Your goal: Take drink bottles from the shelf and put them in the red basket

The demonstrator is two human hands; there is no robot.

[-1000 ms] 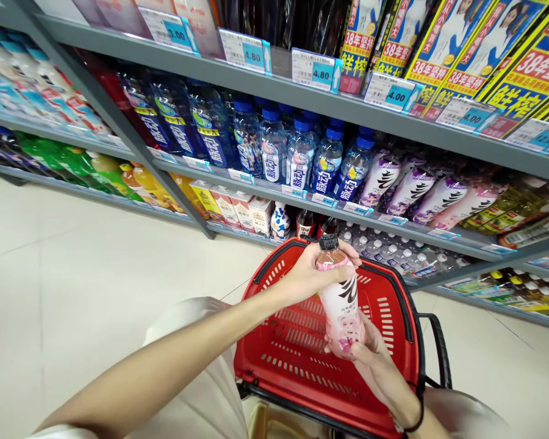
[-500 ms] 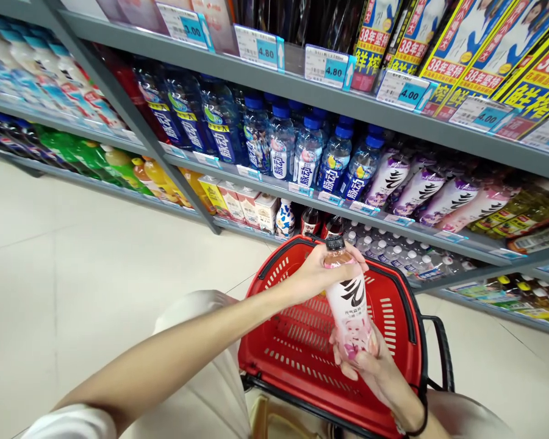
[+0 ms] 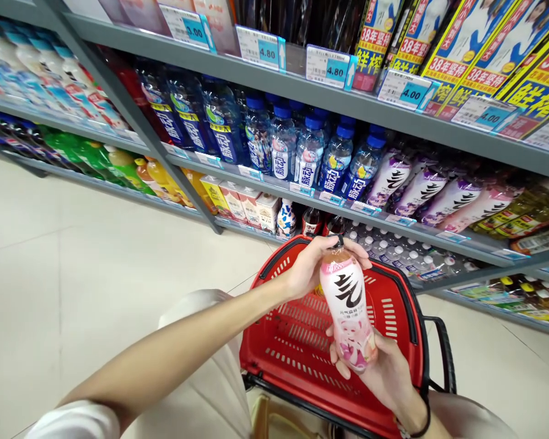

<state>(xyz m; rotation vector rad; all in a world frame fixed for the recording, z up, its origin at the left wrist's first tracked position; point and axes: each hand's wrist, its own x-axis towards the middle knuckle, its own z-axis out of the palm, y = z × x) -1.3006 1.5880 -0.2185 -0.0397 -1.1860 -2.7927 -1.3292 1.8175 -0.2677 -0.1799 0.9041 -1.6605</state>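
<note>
Tilted over the red shopping basket (image 3: 297, 366) is a drink bottle (image 3: 348, 305) with a white and pink label, black lettering and a black cap. My left hand (image 3: 313, 262) is closed around its neck and cap from above. Beneath, my right hand (image 3: 384, 366) supports the bottle's lower end, fingers curled behind it and thumb along its side. The label faces up toward me. Part of the basket's inside is hidden by the bottle and my hands.
A grey shelf rack (image 3: 274, 67) spans the view with price tags. Blue-capped bottles (image 3: 308, 152) and purple-labelled bottles (image 3: 423, 189) fill its middle level. Drink cartons (image 3: 247, 204) stand low down. The basket's black handle (image 3: 443, 353) sticks out at right. Pale floor tiles (image 3: 27, 274) lie left.
My left thumb has moved off the front of the label up to the cap area, and more of the label shows. The right thumb has shifted to the bottle's side.
</note>
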